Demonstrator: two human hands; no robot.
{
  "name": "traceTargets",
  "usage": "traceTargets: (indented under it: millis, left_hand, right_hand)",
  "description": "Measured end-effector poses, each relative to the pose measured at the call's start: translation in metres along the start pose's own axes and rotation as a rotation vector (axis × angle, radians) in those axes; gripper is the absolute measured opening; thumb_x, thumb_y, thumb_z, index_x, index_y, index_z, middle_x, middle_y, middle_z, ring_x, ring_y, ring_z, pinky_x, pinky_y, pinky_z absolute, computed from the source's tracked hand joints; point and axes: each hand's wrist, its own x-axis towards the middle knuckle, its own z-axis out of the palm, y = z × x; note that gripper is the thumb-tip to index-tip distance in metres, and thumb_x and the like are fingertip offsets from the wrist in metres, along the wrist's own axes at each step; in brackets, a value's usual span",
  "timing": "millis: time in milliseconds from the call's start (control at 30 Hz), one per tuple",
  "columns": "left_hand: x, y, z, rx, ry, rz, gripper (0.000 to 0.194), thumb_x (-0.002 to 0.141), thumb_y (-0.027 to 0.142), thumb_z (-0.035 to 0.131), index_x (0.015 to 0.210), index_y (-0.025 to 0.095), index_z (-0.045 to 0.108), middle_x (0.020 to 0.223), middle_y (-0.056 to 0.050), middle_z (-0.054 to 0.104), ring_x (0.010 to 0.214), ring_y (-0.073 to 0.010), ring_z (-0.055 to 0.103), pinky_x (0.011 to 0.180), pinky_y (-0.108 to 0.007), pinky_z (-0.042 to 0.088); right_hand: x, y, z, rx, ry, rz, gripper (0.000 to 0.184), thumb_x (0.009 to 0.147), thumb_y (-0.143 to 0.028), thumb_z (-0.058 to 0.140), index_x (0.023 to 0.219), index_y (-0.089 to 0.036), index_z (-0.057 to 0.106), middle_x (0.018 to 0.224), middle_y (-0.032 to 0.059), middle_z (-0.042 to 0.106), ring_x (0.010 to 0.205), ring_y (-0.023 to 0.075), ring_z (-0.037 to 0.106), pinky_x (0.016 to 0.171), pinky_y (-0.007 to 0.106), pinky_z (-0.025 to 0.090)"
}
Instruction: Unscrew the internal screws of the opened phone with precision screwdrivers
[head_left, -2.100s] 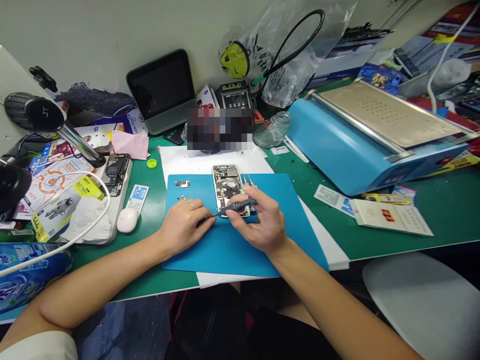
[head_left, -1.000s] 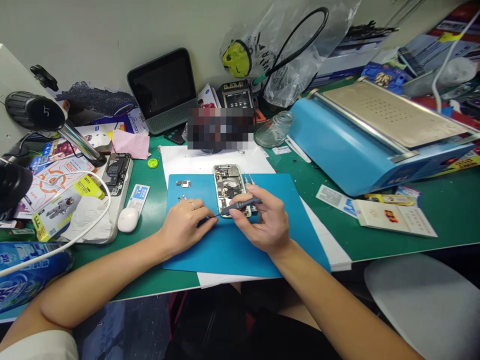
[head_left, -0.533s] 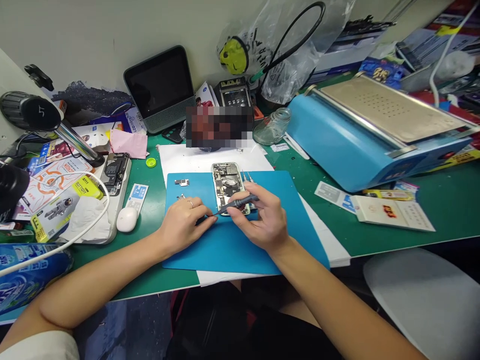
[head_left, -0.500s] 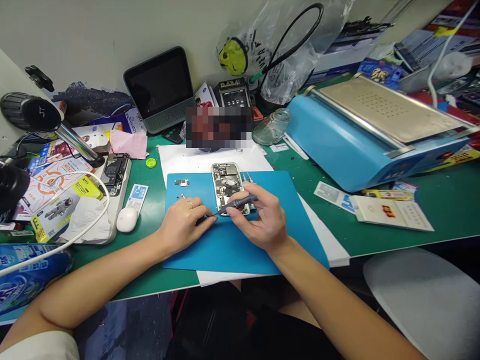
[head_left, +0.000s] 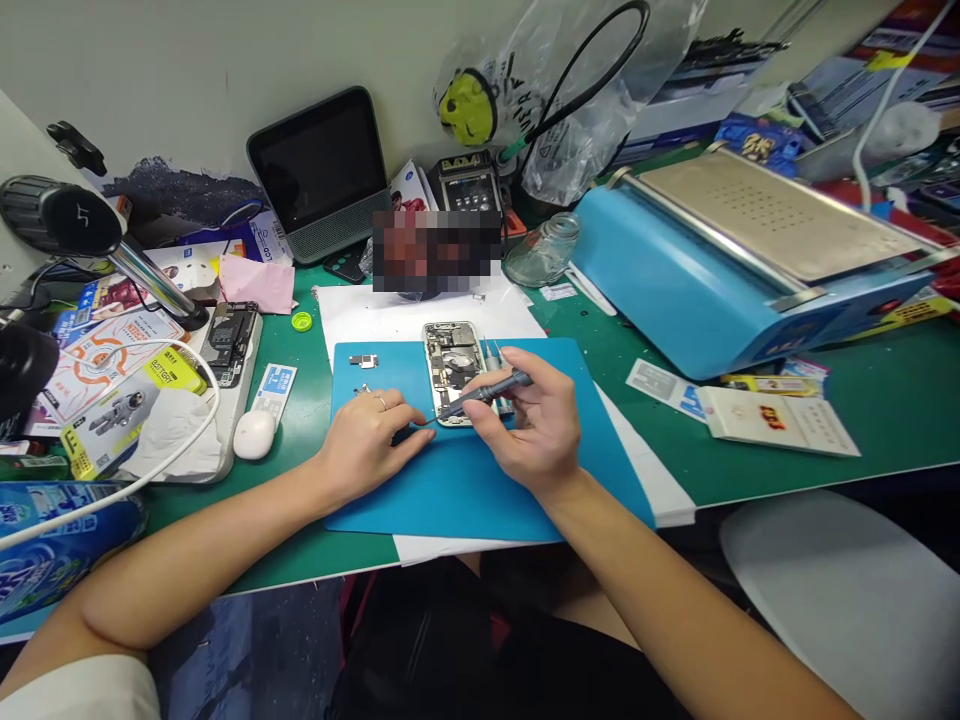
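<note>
My right hand point(head_left: 536, 425) is closed around a dark grey precision screwdriver point(head_left: 487, 392), slanted with its thin tip down to the left. That tip ends close to the fingertips of my left hand point(head_left: 375, 440), which rests on the blue mat point(head_left: 480, 500) with thumb and forefinger nearly together. What lies between those fingers is hidden or too small to name. Behind the screwdriver an opened smartphone point(head_left: 454, 352) lies on the mat with its inner parts showing; my right hand and the tool cover its lower part. A small metal phone part point(head_left: 364, 361) lies left of it.
Several slim tools point(head_left: 493, 352) lie just right of the phone. A large blue machine point(head_left: 675, 280) with a metal top stands at the right, a glass jar point(head_left: 544, 250) beside it. Leftward are a white earbud case point(head_left: 255, 435), another opened phone point(head_left: 232, 345) and boxes point(head_left: 112, 425).
My right hand has moved slightly right and up with the screwdriver, drawing its tip back from between my left fingers. My left hand stays nearly in place.
</note>
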Motion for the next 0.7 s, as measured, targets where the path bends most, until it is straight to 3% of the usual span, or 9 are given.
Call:
traceTargets:
  millis: [700]
  left_hand:
    - [0.0005,0.0003,-0.0001,0.007,-0.008,0.030,0.026,0.106,0.034,0.054,0.094,0.019,0.072,0.083,-0.002,0.068,0.074,-0.0160,0.064,0.074,-0.031,0.045]
  right_hand:
    - [0.0014,-0.0013,0.0001,-0.018,-0.021,0.016,0.057,0.091,-0.017,0.069,0.143,-0.027,0.046,0.095,0.0041,0.069,0.078,0.0199,0.072,0.063,0.034,0.064]
